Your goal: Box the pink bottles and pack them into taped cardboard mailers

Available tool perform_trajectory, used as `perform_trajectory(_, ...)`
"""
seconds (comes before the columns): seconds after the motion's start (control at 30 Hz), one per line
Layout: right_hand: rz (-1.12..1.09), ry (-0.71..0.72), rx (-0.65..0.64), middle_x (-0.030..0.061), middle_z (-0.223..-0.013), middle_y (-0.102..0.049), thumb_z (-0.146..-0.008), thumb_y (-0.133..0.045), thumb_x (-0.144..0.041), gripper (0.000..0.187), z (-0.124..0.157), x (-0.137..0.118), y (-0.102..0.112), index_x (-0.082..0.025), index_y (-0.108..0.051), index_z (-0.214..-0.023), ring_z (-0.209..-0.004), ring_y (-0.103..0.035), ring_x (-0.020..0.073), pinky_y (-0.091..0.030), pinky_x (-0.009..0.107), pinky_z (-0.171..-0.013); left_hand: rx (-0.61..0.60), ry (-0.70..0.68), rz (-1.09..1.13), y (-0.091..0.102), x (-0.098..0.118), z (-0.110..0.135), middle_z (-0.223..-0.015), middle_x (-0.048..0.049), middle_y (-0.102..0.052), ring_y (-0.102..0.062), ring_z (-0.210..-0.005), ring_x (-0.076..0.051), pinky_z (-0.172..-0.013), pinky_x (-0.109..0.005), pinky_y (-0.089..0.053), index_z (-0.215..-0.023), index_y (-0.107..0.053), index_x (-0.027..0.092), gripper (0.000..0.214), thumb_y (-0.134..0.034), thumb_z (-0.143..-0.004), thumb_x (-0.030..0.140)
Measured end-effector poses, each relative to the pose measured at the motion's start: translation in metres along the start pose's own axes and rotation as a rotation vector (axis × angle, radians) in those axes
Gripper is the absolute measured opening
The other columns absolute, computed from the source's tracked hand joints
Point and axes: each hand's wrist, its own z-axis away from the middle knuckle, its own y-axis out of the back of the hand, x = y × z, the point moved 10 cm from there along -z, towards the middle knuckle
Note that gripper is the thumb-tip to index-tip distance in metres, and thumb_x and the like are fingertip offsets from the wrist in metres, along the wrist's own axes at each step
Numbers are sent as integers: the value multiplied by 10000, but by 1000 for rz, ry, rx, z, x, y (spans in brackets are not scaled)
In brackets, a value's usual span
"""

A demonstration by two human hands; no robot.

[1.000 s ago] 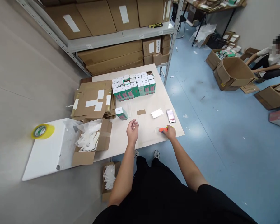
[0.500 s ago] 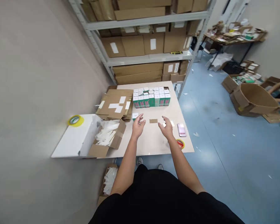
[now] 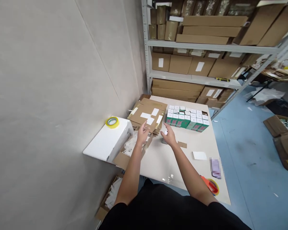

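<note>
My left hand (image 3: 143, 133) is held open above the near edge of the flattened cardboard stack (image 3: 141, 108) and the open carton (image 3: 122, 160) of white pieces. My right hand (image 3: 169, 135) is also open, fingers apart, partly covering a small white-topped box (image 3: 163, 141) on the table (image 3: 163, 163). Neither hand holds anything. Beyond the right hand stand rows of green and white boxes (image 3: 187, 120). A small brown cardboard piece (image 3: 182, 144) and a white card (image 3: 199, 155) lie to its right.
Yellow tape (image 3: 112, 122) rests on a white block (image 3: 103, 140) at left. An orange tape dispenser (image 3: 210, 185) lies by the right forearm, near a blurred purple item (image 3: 216, 168). Metal shelving (image 3: 211, 47) with cartons stands behind the table, and a wall (image 3: 62, 80) rises at left.
My view has turned left, so the table and shelves appear further right. Both open hands are now over the table's left part, closer to the cardboard stack and carton.
</note>
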Motion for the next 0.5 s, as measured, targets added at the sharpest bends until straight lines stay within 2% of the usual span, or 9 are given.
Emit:
perform_trajectory(0.1, 37, 4, -9, 145, -1526, -571, -910, -605, -307, 652, -47, -4, -37, -218, -489, -1546, -1421, -513, 315, -477, 520, -1141, 0, 28, 8, 27, -24, -56, -1458, -152, -628, -647, -1289, -284, -1040, -423, -543, -1378, -658, 250, 550, -766, -839, 267)
perform_trajectory(0.23, 95, -25, -47, 142, -1525, -572, -912, -616, -309, 652, -103, 5, -85, -213, -497, -1546, -1430, -512, 314, -422, 515, -1201, -52, 134, -56, 44, -71, -126, -1554, -133, -557, -598, -1356, -282, -1143, -436, -465, -1447, -604, 252, 598, -719, -861, 273)
perform_trajectory(0.37, 168, -108, -130, 119, -1571, -534, -911, -610, -303, 662, -139, 36, -134, -222, -489, -1557, -1452, -497, 308, -399, 497, -1227, -112, 232, -143, 49, -120, -176, -1582, -113, -535, -540, -1424, -291, -1170, -411, -436, -1501, -553, 253, 638, -681, -877, 282)
perform_trajectory(0.5, 245, -262, -249, 117, -1592, -517, -920, -609, -305, 651, -155, 83, -178, -208, -500, -1554, -1460, -496, 311, -396, 467, -1231, -146, 296, -269, 50, -158, -218, -1562, -121, -557, -527, -1437, -306, -1179, -418, -422, -1516, -528, 237, 684, -695, -854, 283)
